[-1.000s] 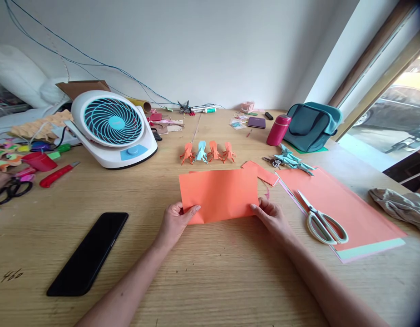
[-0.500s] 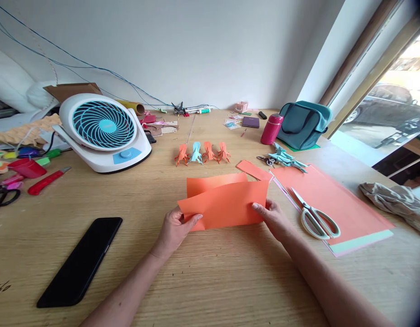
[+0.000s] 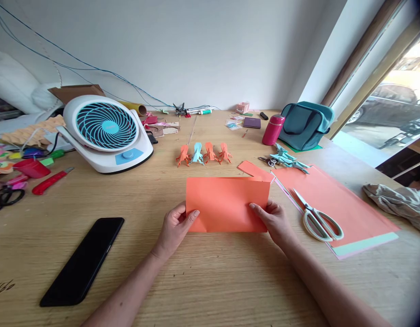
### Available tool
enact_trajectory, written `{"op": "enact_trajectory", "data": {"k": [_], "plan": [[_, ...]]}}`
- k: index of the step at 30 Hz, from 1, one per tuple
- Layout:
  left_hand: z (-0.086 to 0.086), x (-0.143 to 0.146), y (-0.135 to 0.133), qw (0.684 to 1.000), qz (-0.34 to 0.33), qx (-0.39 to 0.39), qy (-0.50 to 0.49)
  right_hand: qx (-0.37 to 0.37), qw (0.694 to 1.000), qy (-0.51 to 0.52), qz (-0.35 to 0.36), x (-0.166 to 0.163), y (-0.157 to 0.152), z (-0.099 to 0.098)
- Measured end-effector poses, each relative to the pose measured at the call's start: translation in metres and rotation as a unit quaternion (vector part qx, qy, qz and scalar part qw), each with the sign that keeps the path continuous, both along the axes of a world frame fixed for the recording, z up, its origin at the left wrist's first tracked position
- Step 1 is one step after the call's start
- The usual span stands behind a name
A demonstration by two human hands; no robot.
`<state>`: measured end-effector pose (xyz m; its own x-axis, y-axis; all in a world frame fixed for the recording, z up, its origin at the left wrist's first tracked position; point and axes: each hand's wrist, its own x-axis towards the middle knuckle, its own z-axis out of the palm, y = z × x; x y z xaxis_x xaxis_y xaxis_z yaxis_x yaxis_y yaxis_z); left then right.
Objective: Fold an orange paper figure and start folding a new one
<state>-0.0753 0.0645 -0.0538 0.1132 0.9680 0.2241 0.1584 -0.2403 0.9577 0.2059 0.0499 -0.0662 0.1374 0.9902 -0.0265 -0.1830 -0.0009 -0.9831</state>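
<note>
On the wooden table (image 3: pixel 203 286), a black phone (image 3: pixel 82 263) lies left of my left hand (image 3: pixel 175 227), with a white fan (image 3: pixel 107 131) beyond; four paper figures (image 3: pixel 197 153) stand past my hands, coloured sheets (image 3: pixel 356 213) right of my right hand (image 3: pixel 275 222).

daylight: from window (image 3: pixel 393 100) at right, glare bleaching its upper view. wall (image 3: pixel 196 54): softly lit. tabletop (image 3: pixel 210 281): paler toward window, grain clear near. right corners: darkened.
</note>
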Motion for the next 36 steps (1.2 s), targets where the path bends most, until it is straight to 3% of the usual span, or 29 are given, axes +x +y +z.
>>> {"op": "enact_trajectory", "data": {"k": [9,15,20,26,36], "plan": [[0.009,0.000,-0.004,0.995,0.011,-0.051,-0.087,0.025,0.997,-0.058,0.037,-0.007,-0.007,0.004],[0.003,0.000,-0.003,0.990,0.047,-0.081,-0.102,0.020,0.997,-0.065,0.039,-0.008,-0.011,0.009],[-0.001,0.001,-0.003,0.991,0.052,-0.063,-0.104,0.018,0.998,-0.061,0.018,-0.008,-0.012,0.009],[0.006,0.005,-0.007,0.991,0.074,-0.053,-0.101,0.017,0.998,-0.052,-0.014,-0.012,-0.015,0.007],[0.012,0.009,-0.009,0.990,0.077,-0.027,-0.118,0.067,0.997,0.013,-0.020,-0.018,-0.012,0.014]]}}
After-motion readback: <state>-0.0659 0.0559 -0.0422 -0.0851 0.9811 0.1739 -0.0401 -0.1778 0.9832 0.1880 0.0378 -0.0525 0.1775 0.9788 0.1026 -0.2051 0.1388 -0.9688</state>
